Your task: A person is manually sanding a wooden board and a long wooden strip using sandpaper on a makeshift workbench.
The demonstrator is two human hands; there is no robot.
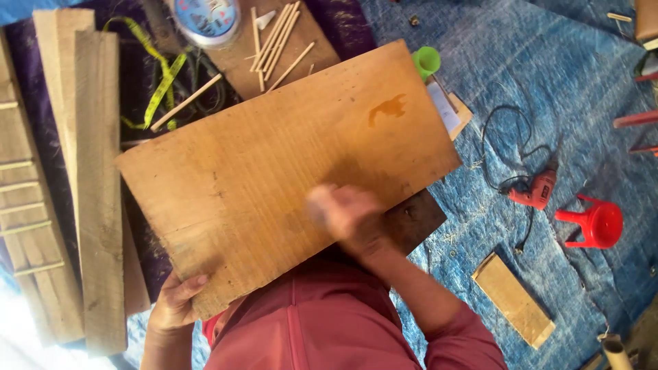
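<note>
The left hand [175, 301] reaches up from the lower left, palm down, fingers [192, 281] curled over an edge in a grip. The right hand [346, 216] is blurred, bunched loosely, pressing downward, its bare forearm running back to a red sleeve.

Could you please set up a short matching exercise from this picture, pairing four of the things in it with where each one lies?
Things:
1. wooden board
2. red drill
3. yellow tape measure
4. red stool

Places:
A. tipped on the blue tarp, far right
B. under the right hand, its near corner gripped by the left hand
C. beyond the board's far left corner
D. on the tarp, black cord looped beside it

Pairs: 1-B, 2-D, 3-C, 4-A
</note>
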